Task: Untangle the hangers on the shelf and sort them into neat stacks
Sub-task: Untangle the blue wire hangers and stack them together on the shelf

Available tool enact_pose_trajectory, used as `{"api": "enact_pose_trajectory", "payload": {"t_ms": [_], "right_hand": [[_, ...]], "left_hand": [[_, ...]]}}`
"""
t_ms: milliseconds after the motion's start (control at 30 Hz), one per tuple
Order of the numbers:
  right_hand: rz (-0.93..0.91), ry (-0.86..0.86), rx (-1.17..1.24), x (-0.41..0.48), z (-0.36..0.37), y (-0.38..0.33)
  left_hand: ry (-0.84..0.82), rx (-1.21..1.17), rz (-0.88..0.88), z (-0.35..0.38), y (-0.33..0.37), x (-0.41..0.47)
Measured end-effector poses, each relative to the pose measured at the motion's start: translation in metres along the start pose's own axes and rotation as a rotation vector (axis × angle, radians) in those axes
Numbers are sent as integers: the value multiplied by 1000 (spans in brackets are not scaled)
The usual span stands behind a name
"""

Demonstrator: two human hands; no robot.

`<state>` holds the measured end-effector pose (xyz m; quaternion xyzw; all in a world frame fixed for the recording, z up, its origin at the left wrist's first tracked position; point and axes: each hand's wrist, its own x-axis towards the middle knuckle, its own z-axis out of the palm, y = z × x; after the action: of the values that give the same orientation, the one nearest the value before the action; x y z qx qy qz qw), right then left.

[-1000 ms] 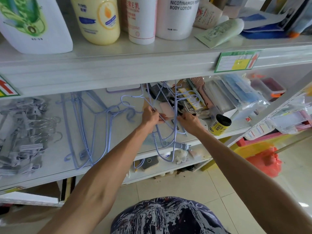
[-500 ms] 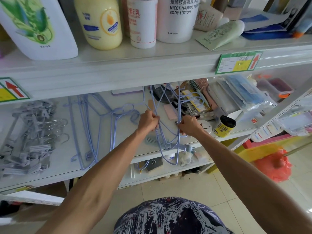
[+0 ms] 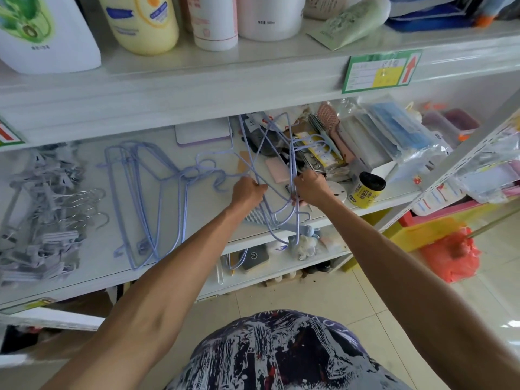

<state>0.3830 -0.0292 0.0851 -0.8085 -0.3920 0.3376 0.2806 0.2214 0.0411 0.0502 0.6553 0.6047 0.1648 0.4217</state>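
Observation:
A tangle of thin lilac wire hangers [image 3: 277, 164] stands on edge over the middle of the white shelf [image 3: 98, 266]. My left hand [image 3: 247, 192] grips wires on the tangle's left side. My right hand [image 3: 311, 188] grips wires on its right side, a short gap from the left hand. The tangle's lower loops hang past the shelf's front edge. A flat stack of the same lilac hangers [image 3: 146, 192] lies on the shelf to the left. Grey clip hangers [image 3: 42, 220] with metal hooks are piled at the far left.
Lotion bottles [image 3: 140, 21] stand on the upper shelf. Right of my hands are a yellow jar with a black lid [image 3: 365, 190], a white round object, packaged goods and hairbrushes [image 3: 323, 128]. A lower shelf holds small items. A red mop head [image 3: 450, 254] lies on the tiled floor.
Both hands have stayed on the tangled hangers and shifted slightly, the tangle tipping more upright between them. The stacks on the left have not moved.

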Motion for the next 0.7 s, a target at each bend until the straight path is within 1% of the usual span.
{"api": "enact_pose_trajectory", "payload": {"t_ms": [33,67,167,233,300,333,433,467,500,600,700], "right_hand": [[49,-18,116,-1,1,-2],[84,-25,184,-4,1,-4],[73,-43,236,-6,2,-7],[68,-110,303,-7,4,-6],[58,-176,355,-9,7,-6],[54,-198,384,-11,8,-6],[24,-212,421,-15,8,-6],[15,-209,412,-16,8,-5],[7,-205,400,-16,8,-4],[15,-208,416,-20,10,-1],[25,-212,456,-26,10,-1]], "left_hand": [[13,-20,7,0,0,0],[27,-56,13,0,-2,2],[68,-199,13,-2,0,1],[109,-221,59,-8,2,0],[128,-253,57,-15,5,-1],[142,-248,49,-17,5,0],[226,-80,10,-21,7,3],[236,-84,-14,-21,9,5],[226,-158,-42,-20,11,7],[149,-499,-87,-16,20,6],[110,-657,-99,-14,30,1]]}}
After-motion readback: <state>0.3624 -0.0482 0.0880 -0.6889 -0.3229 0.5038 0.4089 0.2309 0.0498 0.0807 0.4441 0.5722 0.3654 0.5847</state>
